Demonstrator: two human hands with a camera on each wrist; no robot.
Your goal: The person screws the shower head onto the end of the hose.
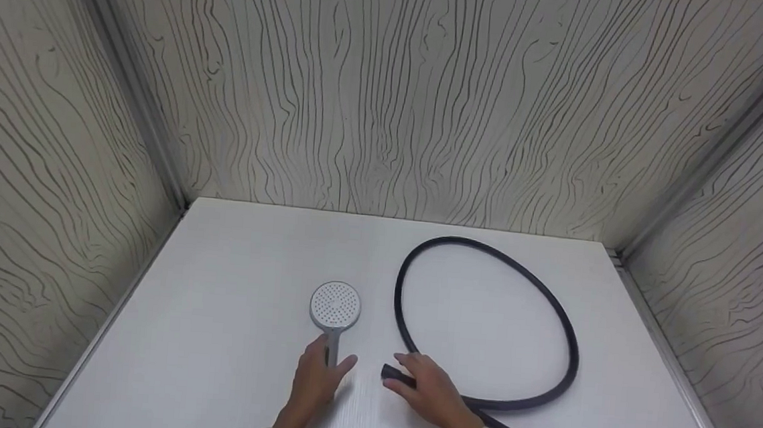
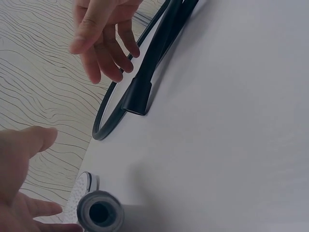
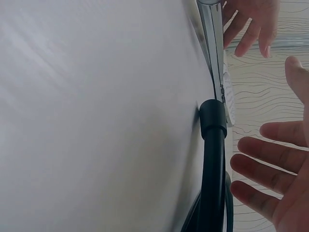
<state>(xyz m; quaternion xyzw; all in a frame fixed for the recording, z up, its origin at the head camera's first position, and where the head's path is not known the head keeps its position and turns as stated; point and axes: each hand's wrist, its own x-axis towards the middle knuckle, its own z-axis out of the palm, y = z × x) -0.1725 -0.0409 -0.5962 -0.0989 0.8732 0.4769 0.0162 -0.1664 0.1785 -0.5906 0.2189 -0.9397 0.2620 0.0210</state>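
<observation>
My left hand (image 1: 313, 382) hovers with relaxed, spread fingers over the near end of the shower head (image 1: 334, 311) handle, holding nothing; the handle's long axis runs straight away from me, the round face at the far end. My right hand (image 1: 433, 392), fingers loosely extended and likewise unclosed, sits over the black hose (image 1: 567, 341) connector (image 1: 397, 375), which points left toward the handle; the hose loops away to the right
</observation>
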